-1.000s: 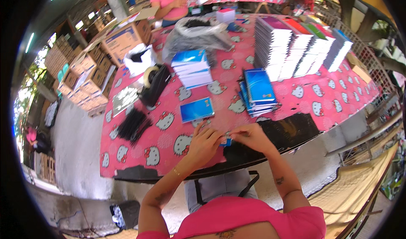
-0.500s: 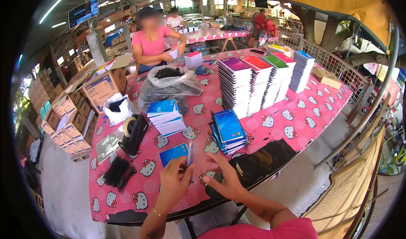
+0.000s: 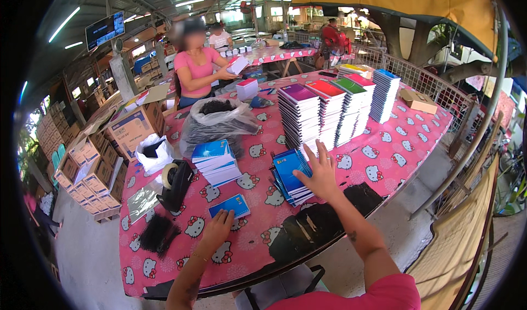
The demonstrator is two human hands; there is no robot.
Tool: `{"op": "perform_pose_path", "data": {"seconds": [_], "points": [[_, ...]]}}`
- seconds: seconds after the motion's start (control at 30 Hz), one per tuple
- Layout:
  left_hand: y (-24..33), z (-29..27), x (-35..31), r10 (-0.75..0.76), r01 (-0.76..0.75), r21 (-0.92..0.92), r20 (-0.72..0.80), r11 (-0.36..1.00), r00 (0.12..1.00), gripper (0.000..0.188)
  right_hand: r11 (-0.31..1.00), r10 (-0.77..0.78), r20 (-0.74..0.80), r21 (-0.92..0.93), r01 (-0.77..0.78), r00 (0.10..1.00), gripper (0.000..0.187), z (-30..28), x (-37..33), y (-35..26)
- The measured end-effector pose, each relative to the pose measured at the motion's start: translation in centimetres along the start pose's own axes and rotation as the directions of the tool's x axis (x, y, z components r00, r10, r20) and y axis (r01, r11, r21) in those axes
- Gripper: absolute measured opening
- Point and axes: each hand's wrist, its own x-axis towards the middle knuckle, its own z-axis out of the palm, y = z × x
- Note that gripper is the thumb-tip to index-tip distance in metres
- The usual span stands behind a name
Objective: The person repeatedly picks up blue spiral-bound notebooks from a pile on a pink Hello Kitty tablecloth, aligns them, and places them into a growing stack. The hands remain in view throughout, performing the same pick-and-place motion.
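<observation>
Tall notebook stacks [image 3: 335, 110] upper centre look done, short blue pile [image 3: 290, 174] mid-frame w/ right hand [image 3: 321, 174] spread flat over it, left hand [image 3: 218, 226] fingers open touching lone blue booklet [image 3: 230, 206] lower centre, not yet stacked

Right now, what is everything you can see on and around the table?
small notebook: one, blue, near table edge, under left fingertips
notebook pile: one, blue covers, under right hand
second notebook pile: one, blue top, mid-table
tall notebook stacks: several; purple, red, green, yellow, blue tops; far side
tape dispenser: one, black, left of piles
plastic bag: one, clear, dark contents
tablecloth: pink, cartoon cats
cardboard boxes: many, brown, left
co-worker: pink top, far end
left hand: open
right hand: open, fingers spread
</observation>
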Motion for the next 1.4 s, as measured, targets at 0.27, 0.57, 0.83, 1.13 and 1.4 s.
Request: {"op": "perform_pose_path", "data": {"seconds": [0.27, 0.57, 0.83, 1.13, 1.4], "points": [[5.4, -6.7, 2.4, -0.115, 0.123, -0.188, 0.054, 0.974, 0.992, 0.032, 0.691, -0.206, 0.254, 0.721, -0.043, 0.945, 0.063, 1.7, -10.0, -8.7], [11.3, -4.6, -0.5, -0.575, 0.462, -0.657, 0.053, 0.596, 0.817, 0.039, 0.353, -0.075, 0.542, 0.799, -0.486, 0.837, 0.031, 7.2, -15.0, -8.7], [2.7, -6.6, -4.5, -0.666, 0.576, -0.382, -0.165, 0.723, 0.727, 0.039, 0.248, -0.105, 0.606, 0.784, -0.569, 0.789, 0.031, 7.0, -14.2, -8.5], [-5.4, -5.1, -13.6, -0.570, 0.631, 0.288, -0.271, 0.721, 0.775, 0.020, 0.283, -0.169, 0.705, 0.704, -0.651, 0.689, 0.029, 6.5, -13.8, -8.8], [1.7, -7.4, -7.1, -0.830, 0.739, -0.392, -0.142, 0.548, 0.540, 0.017, 0.306, -0.155, 0.724, 0.682, -0.664, 0.672, 0.029, 6.5, -13.4, -9.2]]}}
